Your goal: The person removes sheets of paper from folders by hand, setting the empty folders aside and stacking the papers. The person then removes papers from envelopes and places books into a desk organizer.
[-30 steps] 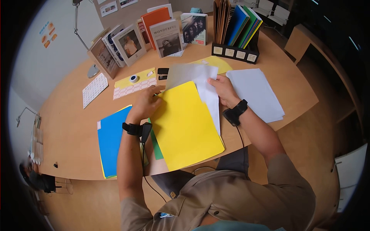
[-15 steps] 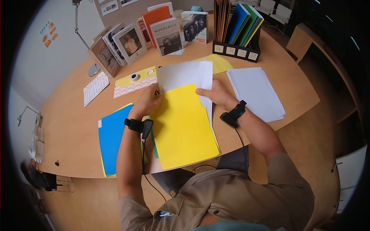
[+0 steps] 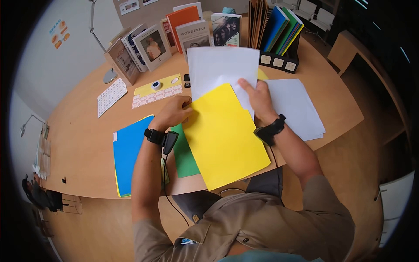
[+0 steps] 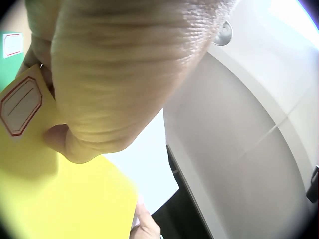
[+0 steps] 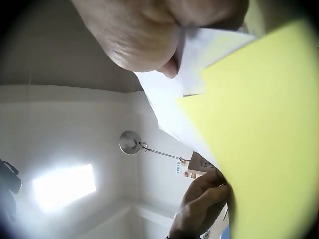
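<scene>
A yellow folder is held tilted over the table's near edge. My left hand pinches its upper left corner, beside a red-bordered label seen in the left wrist view. White paper stands well out of the folder's top, its lower part hidden behind the yellow front. At the paper's right side my right hand grips it, thumb on the near face and fingers behind. A green folder lies partly under the yellow one, and a blue folder lies by my left forearm.
White sheets lie at the right. Behind stand several books and a black organizer with folders. A label sheet, a small white roll and a dotted white sheet lie at the left.
The white paper now stands higher above the folder, with my right hand raised along with it. The yellow folder has shifted right and tilted, uncovering more of the green folder.
</scene>
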### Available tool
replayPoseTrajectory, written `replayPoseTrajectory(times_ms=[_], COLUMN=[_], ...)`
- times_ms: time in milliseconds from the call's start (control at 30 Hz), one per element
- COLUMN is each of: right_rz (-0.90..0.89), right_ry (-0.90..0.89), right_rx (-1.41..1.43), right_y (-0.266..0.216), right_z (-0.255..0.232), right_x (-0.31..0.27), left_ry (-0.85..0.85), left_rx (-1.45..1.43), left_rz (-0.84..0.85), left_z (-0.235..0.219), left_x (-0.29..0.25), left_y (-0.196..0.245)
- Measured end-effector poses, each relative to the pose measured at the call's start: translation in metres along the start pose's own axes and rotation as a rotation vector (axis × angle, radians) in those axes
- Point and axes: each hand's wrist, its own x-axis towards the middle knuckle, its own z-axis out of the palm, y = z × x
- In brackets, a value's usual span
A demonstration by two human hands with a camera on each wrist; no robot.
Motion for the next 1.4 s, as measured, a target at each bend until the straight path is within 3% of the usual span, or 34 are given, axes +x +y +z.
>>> replayPoseTrajectory(times_ms=[33, 100, 167, 233, 267, 300, 333, 367, 433, 500, 600, 633, 700, 800, 1033, 1067, 1200, 1267, 1400], right_rz=[-0.001, 0.049, -0.083, -0.097, -0.086, -0.076, -0.068, -0.025, 0.021, 0.241, 0.335, 0.387, 0.401, 0.352, 0.364, 0.385, 0.397, 0.403, 0.419], right_ry=[-0.002, 0.022, 0.154, 0.163, 0.222, 0.280, 0.289, 0.200, 0.115, -0.087, -0.165, -0.200, -0.184, -0.198, -0.128, -0.108, -0.114, -0.120, -0.139], right_rx=[0.000, 0.140, 0.139, 0.051, 0.018, -0.013, -0.023, -0.068, -0.115, -0.380, -0.593, -0.675, -0.782, -0.858, -0.929, -0.933, -0.948, -0.914, -0.892], right_y=[-0.010, -0.038, -0.061, -0.076, -0.088, -0.098, -0.101, -0.104, -0.102, -0.076, -0.050, -0.043, -0.041, -0.049, -0.039, -0.035, -0.027, -0.028, -0.027], right_z=[-0.003, -0.022, -0.054, -0.115, -0.134, -0.150, -0.166, -0.182, -0.214, -0.249, -0.276, -0.280, -0.279, -0.254, -0.258, -0.261, -0.270, -0.270, -0.273], right_x=[0.002, 0.011, 0.025, 0.043, 0.048, 0.053, 0.057, 0.060, 0.070, 0.076, 0.069, 0.067, 0.060, 0.046, 0.047, 0.048, 0.051, 0.050, 0.050], left_ry=[0.002, 0.226, 0.295, 0.466, 0.642, 0.465, 0.525, 0.588, 0.980, 0.643, 0.568, 0.662, 0.551, 0.563, 0.503, 0.558, 0.475, 0.533, 0.550], left_rx=[-0.001, 0.261, 0.147, 0.039, 0.154, 0.078, 0.120, 0.165, 0.349, 0.148, 0.155, 0.148, 0.315, 0.276, 0.489, 0.476, 0.542, 0.720, 0.662], left_rz=[0.000, 0.247, 0.131, 0.317, 0.303, 0.132, 0.136, 0.140, 0.223, 0.037, -0.084, -0.025, -0.149, -0.212, -0.261, -0.178, -0.245, -0.131, -0.097], left_z=[-0.003, -0.014, -0.037, -0.070, -0.093, -0.122, -0.140, -0.156, -0.190, -0.203, -0.225, -0.214, -0.208, -0.181, -0.171, -0.164, -0.159, -0.157, -0.154], left_x=[-0.003, -0.013, -0.038, -0.051, -0.060, -0.082, -0.097, -0.111, -0.126, -0.152, -0.168, -0.167, -0.178, -0.182, -0.183, -0.182, -0.175, -0.171, -0.159], left_y=[0.002, 0.011, 0.021, -0.009, -0.031, -0.009, -0.006, -0.015, -0.096, -0.093, -0.201, -0.231, -0.253, -0.254, -0.245, -0.242, -0.223, -0.223, -0.195])
